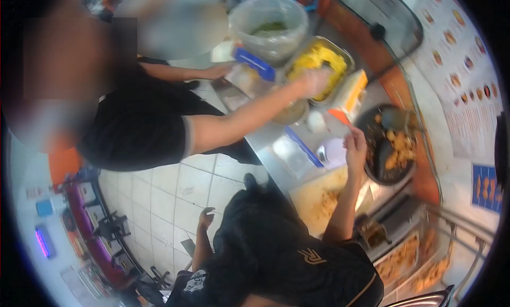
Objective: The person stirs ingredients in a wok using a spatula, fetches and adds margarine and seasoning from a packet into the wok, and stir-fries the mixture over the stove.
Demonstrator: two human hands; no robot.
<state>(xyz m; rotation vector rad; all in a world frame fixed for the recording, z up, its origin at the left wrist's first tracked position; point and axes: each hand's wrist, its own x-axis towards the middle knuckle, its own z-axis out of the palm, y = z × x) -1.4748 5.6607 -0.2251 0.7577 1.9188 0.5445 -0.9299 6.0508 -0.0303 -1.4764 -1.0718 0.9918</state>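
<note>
My right hand [356, 143] is raised over the counter, fingers loosely bent and slightly apart, close to the orange end of a yellow and white box [350, 97]. Whether a fingertip touches the box is too blurred to tell. My left hand [206, 216] hangs low over the tiled floor, fingers apart, with nothing in it. Right of my right hand sits a dark round pan [390, 175] with browned food pieces. Below that hand lies a light cutting board [308, 198] with brown crumbs. A white round lid or bowl [332, 152] stands beside it.
A co-worker in black [138, 121] stands at left, one hand over a tray of yellow food [319, 57]. A lined tub [268, 28] holds something green. Clear containers of food [404, 259] stand at lower right. A glass panel edges the counter.
</note>
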